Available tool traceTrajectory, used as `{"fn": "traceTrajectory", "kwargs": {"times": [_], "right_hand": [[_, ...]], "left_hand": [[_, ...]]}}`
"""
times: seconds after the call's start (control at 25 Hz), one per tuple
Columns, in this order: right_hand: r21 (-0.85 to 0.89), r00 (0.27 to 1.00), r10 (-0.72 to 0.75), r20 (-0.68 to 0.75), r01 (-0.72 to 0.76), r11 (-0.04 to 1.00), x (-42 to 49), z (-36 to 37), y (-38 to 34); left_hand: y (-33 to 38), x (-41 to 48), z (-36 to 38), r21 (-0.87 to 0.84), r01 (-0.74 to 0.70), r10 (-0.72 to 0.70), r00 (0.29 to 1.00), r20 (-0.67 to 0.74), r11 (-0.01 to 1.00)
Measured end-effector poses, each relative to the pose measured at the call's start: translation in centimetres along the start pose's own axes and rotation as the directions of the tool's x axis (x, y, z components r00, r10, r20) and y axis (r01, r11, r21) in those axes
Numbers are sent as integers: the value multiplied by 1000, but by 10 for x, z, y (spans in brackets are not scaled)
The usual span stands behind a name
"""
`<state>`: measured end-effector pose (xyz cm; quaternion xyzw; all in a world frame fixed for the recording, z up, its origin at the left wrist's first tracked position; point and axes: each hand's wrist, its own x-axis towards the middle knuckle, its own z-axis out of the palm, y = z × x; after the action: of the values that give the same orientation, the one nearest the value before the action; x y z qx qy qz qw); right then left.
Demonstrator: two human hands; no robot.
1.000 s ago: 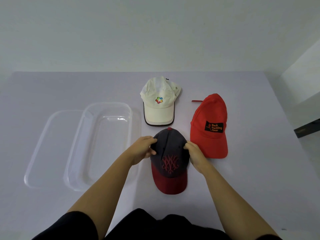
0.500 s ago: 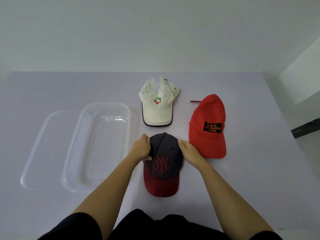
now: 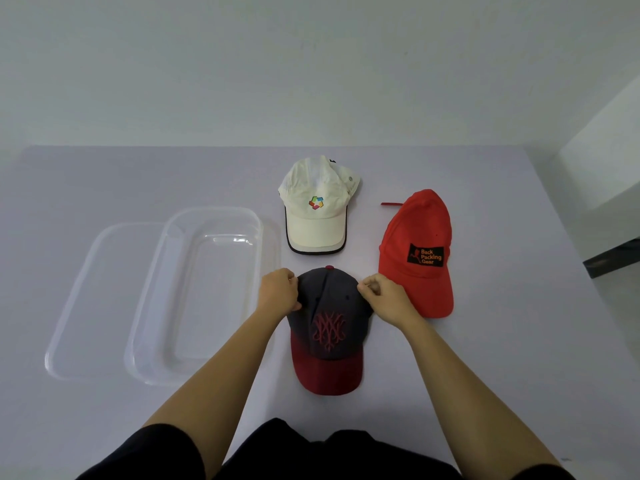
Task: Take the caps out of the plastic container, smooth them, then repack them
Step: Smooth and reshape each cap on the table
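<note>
Dark navy cap with red brim and red embroidered logo [image 3: 327, 327] lay on the pale grey bench [image 3: 519, 341], brim toward the person, left hand [image 3: 278, 294] and right hand [image 3: 386, 299] pinching its crown sides with curled fingers. Cream cap [image 3: 317, 206] and red cap [image 3: 420, 251] lay beyond it, apart. Clear plastic container [image 3: 204, 292] sat left, overlapping its clear lid [image 3: 90, 299].

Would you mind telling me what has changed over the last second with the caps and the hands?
Little has changed. Both hands, left hand and right hand, keep hold of the dark cap by the sides of its crown; the grip shifts slightly and the cap barely moves on the table. The white cap, red cap and clear container stayed put; the view itself shifted a little.
</note>
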<state>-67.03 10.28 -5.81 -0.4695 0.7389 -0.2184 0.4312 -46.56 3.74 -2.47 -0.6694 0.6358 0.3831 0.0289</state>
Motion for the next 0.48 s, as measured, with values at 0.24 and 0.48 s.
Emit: {"fn": "traceTrajectory", "kwargs": {"times": [0.24,0.48], "right_hand": [[5,1000,-28,2,28,1000,2,0,-6],[-108,989,-137,-59,130,986,-2,-10,-7]], "left_hand": [[1,0,-5,111,-63,59,997,39,992],[4,-6,-10,-116,-53,37,991,-130,992]]}}
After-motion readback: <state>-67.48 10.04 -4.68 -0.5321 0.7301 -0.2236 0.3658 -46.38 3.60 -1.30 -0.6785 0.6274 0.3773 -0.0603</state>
